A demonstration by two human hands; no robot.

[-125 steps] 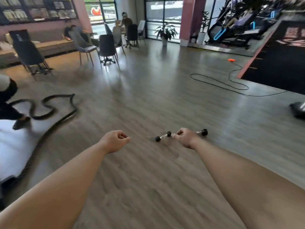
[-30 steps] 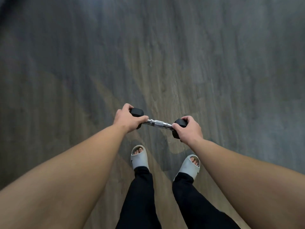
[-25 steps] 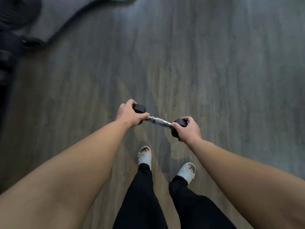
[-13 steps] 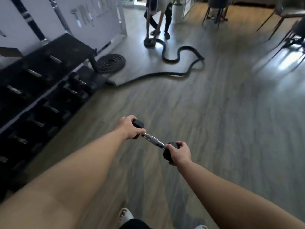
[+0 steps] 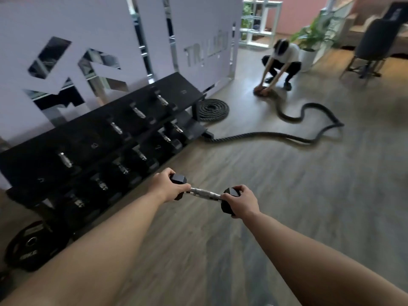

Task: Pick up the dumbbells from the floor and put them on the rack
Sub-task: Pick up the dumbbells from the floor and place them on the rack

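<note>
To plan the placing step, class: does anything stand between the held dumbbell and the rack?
Nothing visible does. Only bare floor lies between the dumbbell, gripped at its ends by the left hand and right hand, and the rack to its left; the rope lies beyond the rack's far end.

**Clear floor to the rack, ropes beyond**

Bare wood floor (image 5: pixel 220 160) lies between the rack (image 5: pixel 99 138) on the left and the dumbbell (image 5: pixel 204 193), gripped at its ends by the left hand (image 5: pixel 167 191) and right hand (image 5: pixel 242 202); nothing stands in that gap. Stored dumbbells (image 5: pixel 116 128) crowd the rack's tiers; the top tier's far end looks bare, though it is dark and blurred. A white partition (image 5: pixel 88 40) closes off the space behind. A weight plate (image 5: pixel 33 244) lies on the floor at the rack's near end and a coiled rope (image 5: pixel 213 109) at its far end. A loose rope (image 5: pixel 287 135) snakes across the floor to a crouching person (image 5: pixel 282 62).
</note>
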